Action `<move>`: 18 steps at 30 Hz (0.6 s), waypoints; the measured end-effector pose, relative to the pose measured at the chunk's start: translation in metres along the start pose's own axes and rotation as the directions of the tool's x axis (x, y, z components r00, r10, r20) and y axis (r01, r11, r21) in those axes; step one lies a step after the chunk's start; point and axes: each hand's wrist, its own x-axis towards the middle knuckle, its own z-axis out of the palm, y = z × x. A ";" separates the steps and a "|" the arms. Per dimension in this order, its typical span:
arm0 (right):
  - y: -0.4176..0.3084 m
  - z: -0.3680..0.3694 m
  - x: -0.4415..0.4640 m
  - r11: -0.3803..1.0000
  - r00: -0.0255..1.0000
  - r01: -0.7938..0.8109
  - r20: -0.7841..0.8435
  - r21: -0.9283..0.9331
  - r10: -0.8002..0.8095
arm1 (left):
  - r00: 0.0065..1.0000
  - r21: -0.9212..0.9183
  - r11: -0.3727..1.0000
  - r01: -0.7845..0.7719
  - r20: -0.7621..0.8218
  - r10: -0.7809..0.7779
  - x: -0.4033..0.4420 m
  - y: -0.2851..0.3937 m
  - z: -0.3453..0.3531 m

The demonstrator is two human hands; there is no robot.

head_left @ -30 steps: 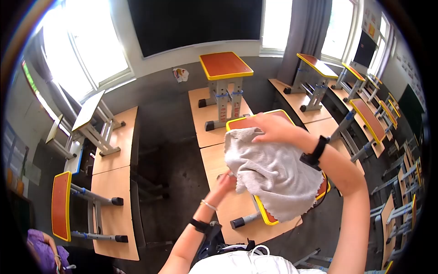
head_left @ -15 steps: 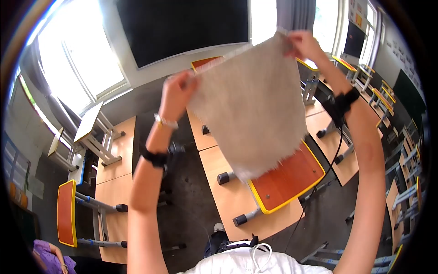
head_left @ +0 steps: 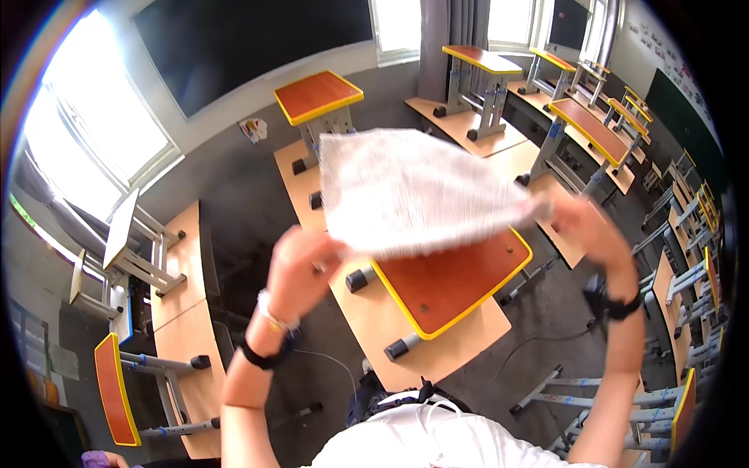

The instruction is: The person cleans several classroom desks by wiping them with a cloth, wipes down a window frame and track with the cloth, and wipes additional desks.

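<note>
Our left hand (head_left: 303, 265) pinches one corner of the cloth (head_left: 413, 191), whose long side runs across to our right hand (head_left: 589, 226), blurred but apparently gripping another corner; it billows away from us, above a stool (head_left: 460, 281) on the counter (head_left: 452, 352). Window (head_left: 94, 109) left, blackboard (head_left: 250, 47) ahead, more stools (head_left: 591, 129) right.

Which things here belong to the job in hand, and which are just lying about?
Part of the job:
pale cloth, stretched between left hand and right hand
nearest stool, probably, partly behind the cloth

Just around:
dark wall board
grey curtain
stool on its side, far left
</note>
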 end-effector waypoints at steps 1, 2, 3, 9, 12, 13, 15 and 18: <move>0.012 0.028 -0.015 0.975 0.992 0.106 0.044 0.197 -0.117 | 0.997 -0.052 0.999 -0.015 0.071 0.019 -0.027 0.004 0.017; 0.005 0.042 -0.030 0.976 0.991 -0.009 0.136 0.218 -0.021 | 0.993 -0.115 0.992 0.052 0.116 -0.038 -0.051 0.013 0.029; 0.013 0.059 -0.045 0.978 0.990 0.014 0.136 0.206 -0.043 | 0.988 -0.142 0.982 0.124 0.110 -0.109 -0.067 0.025 0.034; -0.009 0.060 -0.112 0.932 0.993 -0.062 0.112 0.358 0.023 | 0.926 -0.378 0.901 0.213 0.373 -0.062 -0.077 0.069 -0.016; -0.016 0.051 -0.128 0.912 0.977 -0.106 0.212 0.397 0.021 | 0.855 -0.524 0.810 0.263 0.515 0.055 -0.074 0.073 -0.034; -0.016 0.048 -0.131 0.898 0.970 -0.122 0.243 0.423 0.017 | 0.838 -0.545 0.788 0.285 0.541 0.071 -0.072 0.072 -0.038; -0.017 0.042 -0.127 0.895 0.975 -0.182 0.191 0.406 0.112 | 0.803 -0.580 0.747 0.326 0.587 0.105 -0.062 0.070 -0.046; -0.001 0.040 -0.106 0.859 0.951 -0.300 0.055 0.416 0.305 | 0.891 -0.483 0.823 0.299 0.450 -0.059 -0.042 0.047 -0.034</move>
